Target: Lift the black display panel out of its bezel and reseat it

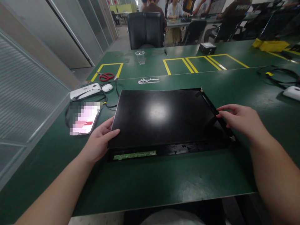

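A glossy black display panel lies over a black frame, its left side apparently raised. My left hand grips the panel's left edge, thumb on the top face and fingers underneath. At the right side, my right hand has thumb and fingertips pinched at the frame's edge; what exactly lies between them is partly hidden. Along the near side of the frame, a green circuit board strip shows below the panel. Bright light reflects in the panel's middle.
On the green table, a phone, white mouse, white elongated device and red-handled scissors lie left. Farther back stand a plastic cup and black box. Cables lie right. People sit beyond.
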### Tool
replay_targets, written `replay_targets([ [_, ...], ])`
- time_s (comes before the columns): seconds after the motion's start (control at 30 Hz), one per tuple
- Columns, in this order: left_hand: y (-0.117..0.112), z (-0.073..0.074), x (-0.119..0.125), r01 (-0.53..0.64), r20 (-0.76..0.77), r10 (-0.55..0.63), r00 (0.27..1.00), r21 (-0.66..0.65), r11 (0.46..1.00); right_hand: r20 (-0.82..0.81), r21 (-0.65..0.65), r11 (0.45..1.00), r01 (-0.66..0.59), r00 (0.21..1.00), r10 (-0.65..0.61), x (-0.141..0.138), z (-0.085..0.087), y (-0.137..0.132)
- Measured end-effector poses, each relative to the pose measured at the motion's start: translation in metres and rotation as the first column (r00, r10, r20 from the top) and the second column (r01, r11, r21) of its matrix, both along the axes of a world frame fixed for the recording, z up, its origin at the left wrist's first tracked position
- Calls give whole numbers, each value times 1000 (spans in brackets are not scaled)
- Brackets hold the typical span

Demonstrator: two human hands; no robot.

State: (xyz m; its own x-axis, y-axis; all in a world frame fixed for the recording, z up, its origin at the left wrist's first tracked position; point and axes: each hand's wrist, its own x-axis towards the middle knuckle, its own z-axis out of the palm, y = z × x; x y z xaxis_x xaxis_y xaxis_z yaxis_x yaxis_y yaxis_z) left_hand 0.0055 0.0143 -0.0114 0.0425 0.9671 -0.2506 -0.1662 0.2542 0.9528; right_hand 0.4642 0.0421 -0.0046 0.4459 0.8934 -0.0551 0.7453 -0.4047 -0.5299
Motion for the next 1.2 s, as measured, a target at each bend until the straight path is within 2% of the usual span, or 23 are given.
replay_targets([
  [0.33,0,-1,-2,-4,-2,4,1000,-50,999,20,3,1000,-5,1000,5,-1,2,0],
  [0.97,-1,-3,-2,30,-16,-30,999,-16,999,44,-31,999,-11,999,13,10,-2,3],
  [1.2,0,0,0,-27,-2,27,1000,-26,999,46,-34,999,-10,999,12,10,-4,3],
])
